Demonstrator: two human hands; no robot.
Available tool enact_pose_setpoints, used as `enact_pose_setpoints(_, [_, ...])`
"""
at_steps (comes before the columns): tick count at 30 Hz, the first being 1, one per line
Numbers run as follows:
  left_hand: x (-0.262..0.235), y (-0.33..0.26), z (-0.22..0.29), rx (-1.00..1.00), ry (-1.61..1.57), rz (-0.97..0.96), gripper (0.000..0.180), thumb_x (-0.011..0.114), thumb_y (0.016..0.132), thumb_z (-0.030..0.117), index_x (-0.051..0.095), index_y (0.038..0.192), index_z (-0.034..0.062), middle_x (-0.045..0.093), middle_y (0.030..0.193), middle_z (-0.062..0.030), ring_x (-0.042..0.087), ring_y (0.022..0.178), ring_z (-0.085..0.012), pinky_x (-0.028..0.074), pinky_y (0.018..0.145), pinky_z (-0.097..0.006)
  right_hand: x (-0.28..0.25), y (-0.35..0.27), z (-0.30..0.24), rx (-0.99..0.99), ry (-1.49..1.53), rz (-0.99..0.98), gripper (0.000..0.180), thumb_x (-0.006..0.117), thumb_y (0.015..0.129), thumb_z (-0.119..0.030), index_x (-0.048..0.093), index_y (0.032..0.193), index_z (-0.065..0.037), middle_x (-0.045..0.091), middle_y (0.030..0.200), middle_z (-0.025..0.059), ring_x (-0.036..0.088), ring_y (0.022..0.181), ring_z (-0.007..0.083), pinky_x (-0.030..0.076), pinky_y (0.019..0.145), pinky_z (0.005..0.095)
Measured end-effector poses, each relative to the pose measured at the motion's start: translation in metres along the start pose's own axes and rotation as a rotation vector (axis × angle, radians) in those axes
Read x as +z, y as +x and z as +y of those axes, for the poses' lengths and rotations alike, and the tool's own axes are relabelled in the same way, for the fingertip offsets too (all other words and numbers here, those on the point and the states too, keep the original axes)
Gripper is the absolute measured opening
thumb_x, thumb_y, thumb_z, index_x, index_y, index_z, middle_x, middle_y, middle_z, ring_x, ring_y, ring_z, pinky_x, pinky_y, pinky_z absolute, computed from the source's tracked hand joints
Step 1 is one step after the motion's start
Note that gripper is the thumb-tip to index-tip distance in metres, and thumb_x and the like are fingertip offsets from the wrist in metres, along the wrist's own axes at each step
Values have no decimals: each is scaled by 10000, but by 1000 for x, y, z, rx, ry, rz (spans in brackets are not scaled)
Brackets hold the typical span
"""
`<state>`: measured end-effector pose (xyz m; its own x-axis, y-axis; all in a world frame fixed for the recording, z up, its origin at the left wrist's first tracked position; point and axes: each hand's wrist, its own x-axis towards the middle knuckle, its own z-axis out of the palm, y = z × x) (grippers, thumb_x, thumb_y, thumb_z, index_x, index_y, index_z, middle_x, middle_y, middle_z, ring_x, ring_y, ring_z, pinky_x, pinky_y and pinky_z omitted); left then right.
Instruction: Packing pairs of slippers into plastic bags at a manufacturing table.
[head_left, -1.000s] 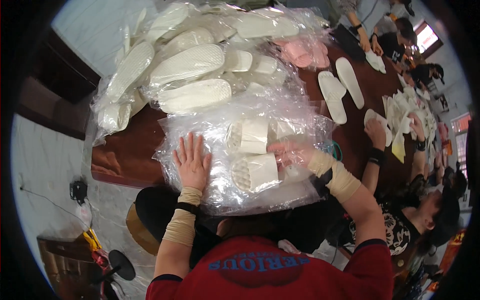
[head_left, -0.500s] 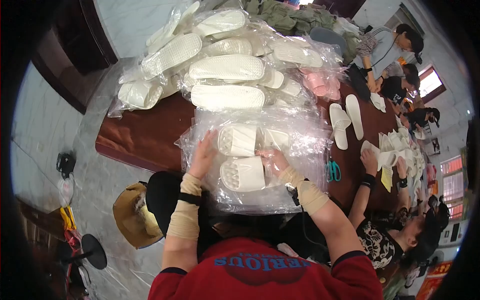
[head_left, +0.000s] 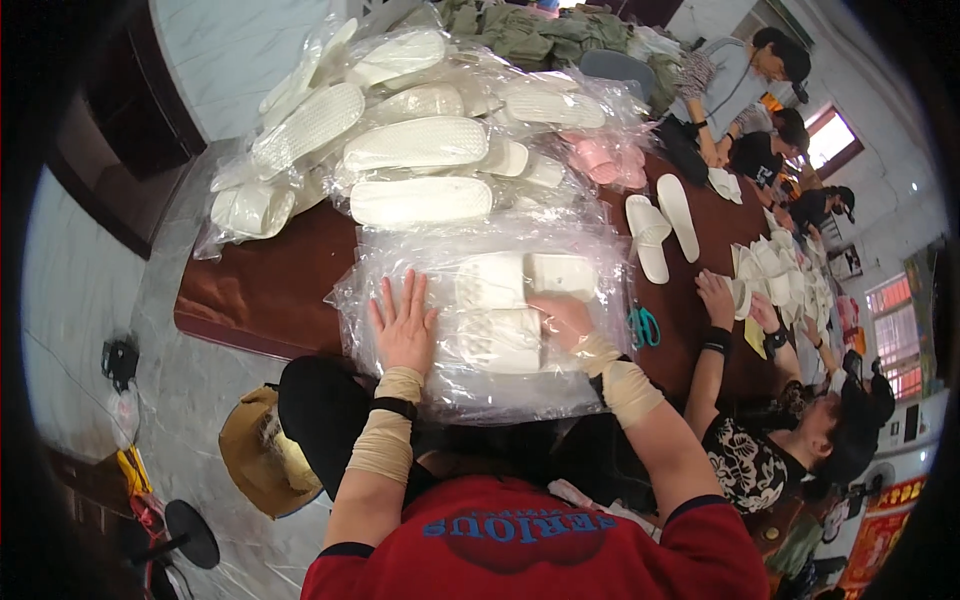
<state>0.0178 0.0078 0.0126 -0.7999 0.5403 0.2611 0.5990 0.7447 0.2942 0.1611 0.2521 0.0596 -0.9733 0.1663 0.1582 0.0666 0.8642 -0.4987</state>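
A pair of white slide slippers (head_left: 497, 340) lies side by side on a stack of clear plastic bags (head_left: 460, 395), toe ends to the left. Clear film appears to cover their toe ends and straps. My right hand (head_left: 565, 320) is closed on the pair just behind the straps; its fingertips are partly hidden. My left hand (head_left: 404, 325) lies flat on the film left of the toes, fingers spread, holding nothing.
Bagged white slippers (head_left: 415, 143) are heaped at the far side, with a pink bagged pair (head_left: 605, 158) beside them. Teal scissors (head_left: 645, 326) and a loose white pair (head_left: 663, 230) lie right. A co-worker's hands (head_left: 716, 300) handle slippers there. A cardboard box (head_left: 250, 450) stands lower left.
My left hand has gone from edge-on beside the toes to flat on the film. The slippers' toes, bare before, now look covered by film. The whole view has shifted slightly.
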Motion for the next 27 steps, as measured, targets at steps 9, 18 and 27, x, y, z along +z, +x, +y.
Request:
enact_pose_setpoints(9, [6,-1,4,-1,19,36,587,449,962,380,280,1501,217,209,1580,24,131,1462,-315,73,1168,-520,-136,-115,107,439,-140,477,324,517,819,49,663,1099,-26,702,963,113,663,893,171,507,809,295])
enact_pose_setpoints(18, [2,-3,-1,5,26,46,600,468,946,323,278,1502,202,209,1582,8,113,1466,-316,63,1165,-527,-140,-30,-97,-86,-7,549,250,583,882,-27,664,1118,-32,693,1064,149,689,920,229,545,823,324])
enact_pose_setpoints(27, [20,0,-4,14,-21,16,621,498,940,316,267,1502,192,197,1584,-1,105,1469,-298,61,1167,-510,3,5,-20,366,539,74,328,566,875,-28,631,1180,-131,637,893,78,635,712,209,520,644,296])
